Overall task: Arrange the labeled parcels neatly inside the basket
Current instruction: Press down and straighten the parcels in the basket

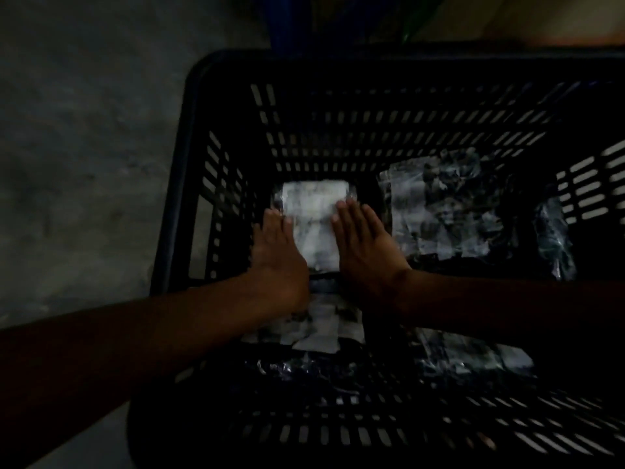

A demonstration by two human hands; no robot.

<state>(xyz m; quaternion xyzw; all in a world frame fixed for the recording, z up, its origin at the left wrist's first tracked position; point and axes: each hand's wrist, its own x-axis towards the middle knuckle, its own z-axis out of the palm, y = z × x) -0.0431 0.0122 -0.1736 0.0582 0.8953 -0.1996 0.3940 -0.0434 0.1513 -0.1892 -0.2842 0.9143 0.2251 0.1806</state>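
A dark slotted plastic basket fills most of the dim view. Several parcels wrapped in dark plastic with white labels lie on its floor. My left hand and my right hand both rest flat, fingers extended, on the two sides of a white-labeled parcel at the far left of the basket floor. A larger labeled parcel lies to its right. Another parcel sits nearer me under my forearms, and one more lies at the near right.
Grey concrete floor spreads to the left of the basket. A dark blue object stands behind the basket's far rim. The scene is very dark.
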